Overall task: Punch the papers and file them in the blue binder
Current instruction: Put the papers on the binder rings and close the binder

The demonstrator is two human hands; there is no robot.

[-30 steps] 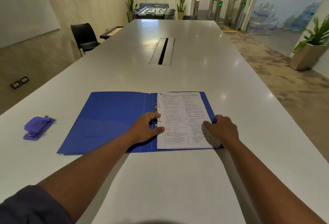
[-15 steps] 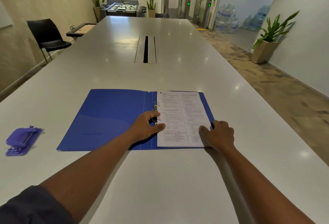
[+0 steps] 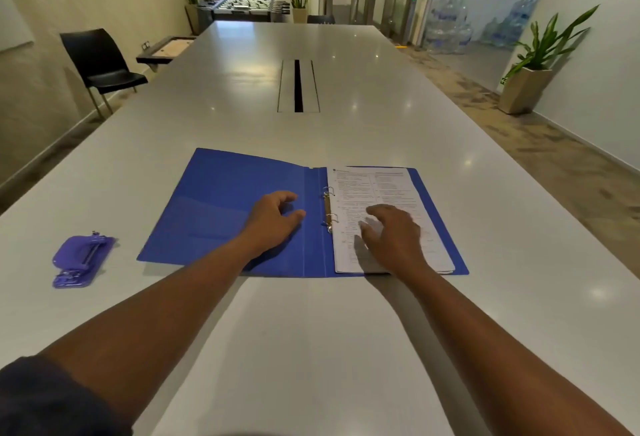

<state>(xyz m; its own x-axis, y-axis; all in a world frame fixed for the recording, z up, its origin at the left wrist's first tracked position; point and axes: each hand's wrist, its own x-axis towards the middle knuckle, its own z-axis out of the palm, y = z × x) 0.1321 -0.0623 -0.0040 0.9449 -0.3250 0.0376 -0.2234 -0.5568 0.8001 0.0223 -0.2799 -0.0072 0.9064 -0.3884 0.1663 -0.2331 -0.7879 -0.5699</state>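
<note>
The papers [image 3: 381, 214] lie on the rings [image 3: 329, 208] in the open blue binder [image 3: 225, 214]. The left hand [image 3: 273, 221] hovers loosely curled, empty; the right hand [image 3: 394, 231] seems to press flat. The thin, floppy cover is best lifted by its far-left edge.

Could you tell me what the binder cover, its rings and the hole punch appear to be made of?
Blue binder: likely thin plastic, smooth with a soft sheen. Rings: shiny silver metal, by their glint. Purple hole punch: glossy, probably plastic; any metal parts are unclear.
</note>
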